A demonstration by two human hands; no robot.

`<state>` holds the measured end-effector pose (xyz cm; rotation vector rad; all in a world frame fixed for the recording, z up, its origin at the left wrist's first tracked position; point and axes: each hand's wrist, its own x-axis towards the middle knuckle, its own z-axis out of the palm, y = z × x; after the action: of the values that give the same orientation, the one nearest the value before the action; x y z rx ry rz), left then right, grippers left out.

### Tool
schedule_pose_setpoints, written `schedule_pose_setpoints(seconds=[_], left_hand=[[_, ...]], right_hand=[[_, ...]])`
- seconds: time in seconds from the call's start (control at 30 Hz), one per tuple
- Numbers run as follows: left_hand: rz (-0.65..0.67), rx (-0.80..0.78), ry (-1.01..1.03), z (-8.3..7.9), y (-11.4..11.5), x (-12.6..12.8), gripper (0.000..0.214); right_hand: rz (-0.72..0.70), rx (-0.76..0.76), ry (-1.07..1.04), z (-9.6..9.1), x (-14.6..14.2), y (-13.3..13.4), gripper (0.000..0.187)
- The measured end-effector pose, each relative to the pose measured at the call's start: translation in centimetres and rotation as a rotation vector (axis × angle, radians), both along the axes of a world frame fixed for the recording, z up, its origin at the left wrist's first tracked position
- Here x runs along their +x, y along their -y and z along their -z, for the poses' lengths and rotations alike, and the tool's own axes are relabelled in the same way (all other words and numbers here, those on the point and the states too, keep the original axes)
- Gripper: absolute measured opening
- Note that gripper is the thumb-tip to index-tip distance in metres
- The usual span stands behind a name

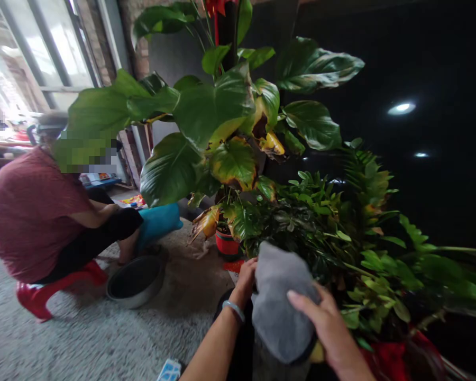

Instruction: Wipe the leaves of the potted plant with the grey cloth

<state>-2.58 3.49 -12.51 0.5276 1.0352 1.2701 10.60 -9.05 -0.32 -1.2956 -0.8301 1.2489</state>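
A soft grey cloth (283, 304) is held up in front of me, its upper end narrowing to a rounded tip. My right hand (321, 312) grips its right side, thumb across the front and the other fingers behind. At the upper left edge, my left hand (246, 278) is closed on the cloth; its fingertips are partly hidden. A bracelet (234, 311) circles my left wrist. Below my right hand shows a small yellowish piece (317, 352) that I cannot make out.
Large leafy plants (218, 106) rise ahead, one in a red pot (227, 242). More foliage (375, 296) crowds my right side. To the left a person in a red shirt (35, 211) sits on a red stool (34, 301) near a grey basin (137, 301). A blue-white packet (170, 370) lies below.
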Motion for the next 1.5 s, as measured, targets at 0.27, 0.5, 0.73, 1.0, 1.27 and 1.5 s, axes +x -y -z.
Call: schedule_pose_setpoints(seconds=[0.27,0.5,0.73,1.0,1.27,1.5], left_hand=[[0.077,-0.006,0.057,-0.3,0.0,1.4,0.029],[0.004,0.029,0.074,-0.2,-0.1,0.7,0.036],[0.027,0.006,0.087,-0.8,0.3,0.3,0.034],[0.032,0.01,0.089,-0.5,0.2,0.1,0.035],[0.039,0.016,0.087,-0.5,0.4,0.1,0.034],[0.02,0.048,0.061,-0.5,0.4,-0.2,0.036]], right_hand=[[0.34,0.012,-0.279,-2.4,2.3,-4.9,0.031],[0.199,-0.127,-0.168,0.6,0.5,0.1,0.047],[0.545,0.166,-0.225,-3.1,5.0,-5.3,0.036],[0.169,-0.357,-0.378,4.2,-0.8,1.4,0.036],[0.567,0.106,-0.28,-2.5,3.8,-4.5,0.03],[0.072,-0.312,-0.351,3.4,-0.7,0.3,0.033]])
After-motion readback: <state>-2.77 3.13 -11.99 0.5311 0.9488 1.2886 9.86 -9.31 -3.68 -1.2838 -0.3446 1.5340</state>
